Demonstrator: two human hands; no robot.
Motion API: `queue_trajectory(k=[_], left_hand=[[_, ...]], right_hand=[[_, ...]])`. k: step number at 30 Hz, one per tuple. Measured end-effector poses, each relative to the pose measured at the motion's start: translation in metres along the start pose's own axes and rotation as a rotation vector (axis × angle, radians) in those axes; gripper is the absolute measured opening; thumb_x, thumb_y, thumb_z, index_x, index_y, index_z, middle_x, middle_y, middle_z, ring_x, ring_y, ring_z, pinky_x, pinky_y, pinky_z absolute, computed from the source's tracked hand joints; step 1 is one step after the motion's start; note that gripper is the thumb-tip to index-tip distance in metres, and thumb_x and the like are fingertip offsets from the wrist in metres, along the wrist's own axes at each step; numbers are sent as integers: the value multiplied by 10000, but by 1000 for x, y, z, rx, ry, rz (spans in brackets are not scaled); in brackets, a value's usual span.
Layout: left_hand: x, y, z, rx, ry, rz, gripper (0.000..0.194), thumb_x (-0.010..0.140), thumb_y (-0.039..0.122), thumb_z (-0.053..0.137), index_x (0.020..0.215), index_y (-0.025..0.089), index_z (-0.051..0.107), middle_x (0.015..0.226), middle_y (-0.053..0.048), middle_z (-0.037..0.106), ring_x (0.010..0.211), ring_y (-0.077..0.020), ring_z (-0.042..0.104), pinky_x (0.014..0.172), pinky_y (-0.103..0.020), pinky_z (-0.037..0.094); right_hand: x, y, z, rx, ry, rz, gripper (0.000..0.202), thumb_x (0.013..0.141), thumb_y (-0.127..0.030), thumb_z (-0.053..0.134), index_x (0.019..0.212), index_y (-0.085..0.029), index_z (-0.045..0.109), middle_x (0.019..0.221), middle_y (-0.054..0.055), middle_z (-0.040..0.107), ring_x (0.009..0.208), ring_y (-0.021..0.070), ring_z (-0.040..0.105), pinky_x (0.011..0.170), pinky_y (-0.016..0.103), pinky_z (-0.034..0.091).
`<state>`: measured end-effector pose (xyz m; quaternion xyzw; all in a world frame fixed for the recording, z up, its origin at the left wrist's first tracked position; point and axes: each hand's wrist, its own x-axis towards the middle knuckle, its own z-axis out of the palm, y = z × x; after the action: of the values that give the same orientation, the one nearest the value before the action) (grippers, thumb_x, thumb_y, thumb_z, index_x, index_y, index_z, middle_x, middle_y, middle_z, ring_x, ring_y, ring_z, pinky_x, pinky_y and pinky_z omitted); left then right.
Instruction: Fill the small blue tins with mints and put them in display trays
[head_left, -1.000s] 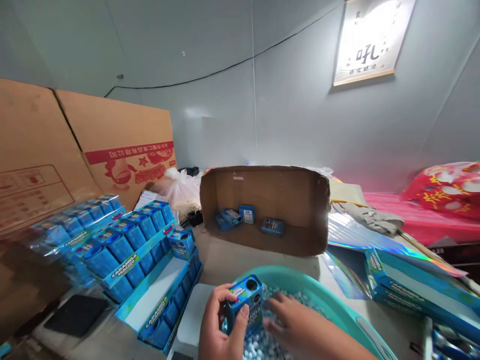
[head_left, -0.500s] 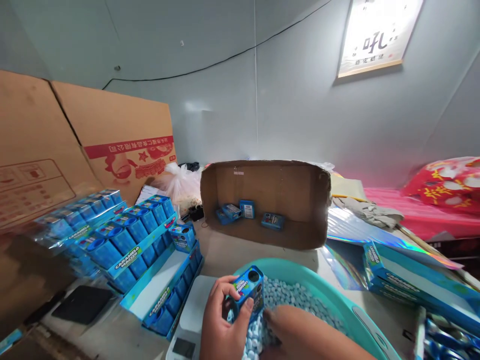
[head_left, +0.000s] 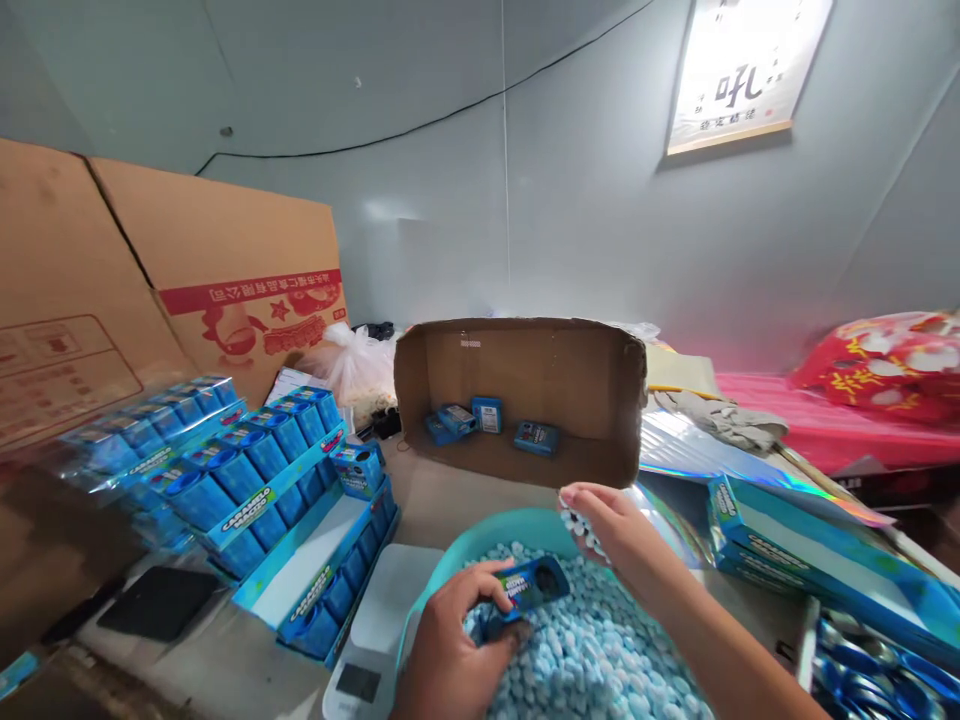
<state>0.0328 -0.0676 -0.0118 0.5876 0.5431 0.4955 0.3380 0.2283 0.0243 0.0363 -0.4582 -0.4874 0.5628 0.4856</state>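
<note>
My left hand (head_left: 457, 640) grips a small blue box (head_left: 536, 583) with a round dark hole in its end. The box is tilted over a turquoise basin (head_left: 480, 532) full of pale blue candies (head_left: 600, 660). Above the basin's far right rim, my right hand (head_left: 607, 520) is closed round a clump of candies (head_left: 581, 530), some of which show at its left side. The two hands are apart, with the right one higher.
A white scale (head_left: 390, 610) stands left of the basin, beside a partly filled blue tray (head_left: 307, 570). An open brown carton (head_left: 517, 365) behind holds several blue boxes. Flat display boxes (head_left: 817, 560) and a bin of blue shiny pieces (head_left: 877, 665) are at right.
My right hand has risen out of the candies, up and to the right, with a clump in it. My left hand has tipped the box over to the right. The view has shifted slightly.
</note>
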Motion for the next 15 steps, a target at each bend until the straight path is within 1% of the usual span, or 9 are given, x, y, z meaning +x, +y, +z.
queue_trajectory(k=[3, 7, 11, 15], left_hand=[[-1, 8, 0, 82, -77, 36, 158, 690, 120, 752, 778, 237, 694, 1181, -64, 733, 1162, -276, 655, 1059, -424, 479], [0, 13, -3, 131, -141, 32, 127, 728, 161, 750, 817, 234, 697, 1213, -74, 718, 1189, -285, 639, 1057, -424, 479], [1, 12, -3, 143, -124, -4, 130, 727, 160, 746, 815, 231, 683, 1230, -78, 706, 1203, -295, 625, 1071, -449, 463], [-1, 7, -2, 124, -123, -14, 142, 733, 151, 731, 832, 231, 669, 1247, -76, 693, 1210, -287, 616, 1075, -445, 458]], right_hand=[[-8, -1, 11, 233, -17, 80, 325, 760, -472, 707, 715, -172, 591, 596, -38, 440, 508, 89, 361, 446, 215, 228], [-18, 3, 25, 428, -62, 143, 325, 799, -477, 686, 755, -181, 558, 588, -42, 427, 524, 97, 356, 479, 220, 278], [-17, 9, 29, 465, -50, 152, 290, 832, -453, 650, 761, -186, 559, 623, -30, 453, 570, 113, 376, 513, 221, 310], [-16, 13, 27, 476, -74, 110, 281, 847, -446, 633, 754, -188, 568, 694, -8, 489, 638, 134, 429, 576, 234, 368]])
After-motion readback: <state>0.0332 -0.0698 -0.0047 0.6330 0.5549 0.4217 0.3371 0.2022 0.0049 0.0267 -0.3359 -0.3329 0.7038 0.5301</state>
